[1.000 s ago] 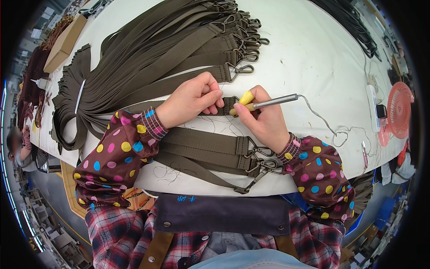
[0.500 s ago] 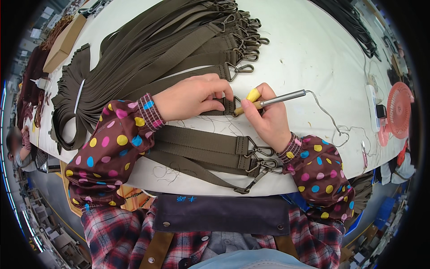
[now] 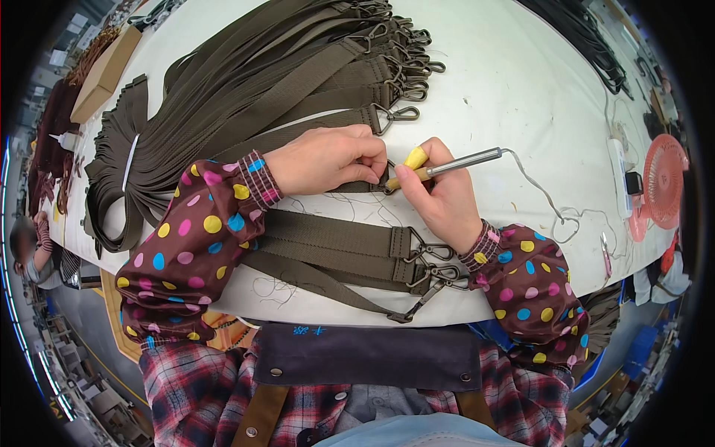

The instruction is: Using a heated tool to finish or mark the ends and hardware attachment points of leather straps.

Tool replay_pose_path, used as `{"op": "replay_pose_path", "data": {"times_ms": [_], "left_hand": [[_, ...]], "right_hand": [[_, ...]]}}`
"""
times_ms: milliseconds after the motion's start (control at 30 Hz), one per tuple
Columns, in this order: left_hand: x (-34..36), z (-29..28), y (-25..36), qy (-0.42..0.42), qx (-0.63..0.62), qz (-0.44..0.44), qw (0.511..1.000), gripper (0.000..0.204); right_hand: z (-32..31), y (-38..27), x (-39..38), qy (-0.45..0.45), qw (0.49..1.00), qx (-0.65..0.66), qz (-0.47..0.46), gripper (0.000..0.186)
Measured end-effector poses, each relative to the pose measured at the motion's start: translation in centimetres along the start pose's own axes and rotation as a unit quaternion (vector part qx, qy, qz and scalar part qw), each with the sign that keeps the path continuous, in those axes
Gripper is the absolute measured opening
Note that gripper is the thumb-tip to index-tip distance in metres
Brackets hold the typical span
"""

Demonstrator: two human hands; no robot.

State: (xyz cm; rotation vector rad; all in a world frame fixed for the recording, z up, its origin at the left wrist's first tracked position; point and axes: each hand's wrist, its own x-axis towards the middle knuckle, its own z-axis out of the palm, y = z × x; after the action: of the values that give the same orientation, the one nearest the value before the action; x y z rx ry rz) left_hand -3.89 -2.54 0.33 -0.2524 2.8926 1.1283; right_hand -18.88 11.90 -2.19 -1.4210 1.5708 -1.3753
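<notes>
My left hand [image 3: 324, 160] is closed, its thumb and fingers pinched over the end of a dark olive webbing strap [image 3: 356, 184]. In my right hand [image 3: 453, 197] is a pen-like corded tool [image 3: 468, 161] with a metal barrel and a tan front part. That front part meets the strap's end beside my left fingertips, partly hiding the metal fitting there. Something yellow [image 3: 415, 156] shows at my right index fingertip; I cannot tell whether it is a wrap or a separate piece. Nearer me lie several straps [image 3: 328, 242] with metal snap hooks [image 3: 432, 249].
A big bundle of straps [image 3: 216, 104], tied with a white band [image 3: 131, 162], fans across the far left. Its hooks [image 3: 406, 89] point right. A grey cord [image 3: 538, 182] trails right from the tool. Tweezers [image 3: 605, 255] and a pink round fan [image 3: 664, 182] are at the right.
My left hand and sleeve have shifted slightly right, and the fingers have curled in closer. The tool has moved a little left and down at the strap's end.
</notes>
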Motion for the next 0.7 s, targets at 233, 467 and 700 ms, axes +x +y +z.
{"op": "replay_pose_path", "data": {"times_ms": [233,467,700], "left_hand": [[-0.09,0.04,0.14,-0.001,0.006,-0.021,1.000,0.011],[-0.14,0.08,0.17,0.004,0.007,-0.021,1.000,0.012],[-0.11,0.09,0.20,0.008,0.006,-0.024,1.000,0.012]], "right_hand": [[0.02,-0.08,0.00,-0.005,1.000,-0.009,-0.001,0.019],[-0.01,-0.13,0.04,-0.009,1.000,-0.016,0.004,0.019],[-0.02,-0.09,0.13,-0.009,1.000,-0.025,-0.002,0.019]]}}
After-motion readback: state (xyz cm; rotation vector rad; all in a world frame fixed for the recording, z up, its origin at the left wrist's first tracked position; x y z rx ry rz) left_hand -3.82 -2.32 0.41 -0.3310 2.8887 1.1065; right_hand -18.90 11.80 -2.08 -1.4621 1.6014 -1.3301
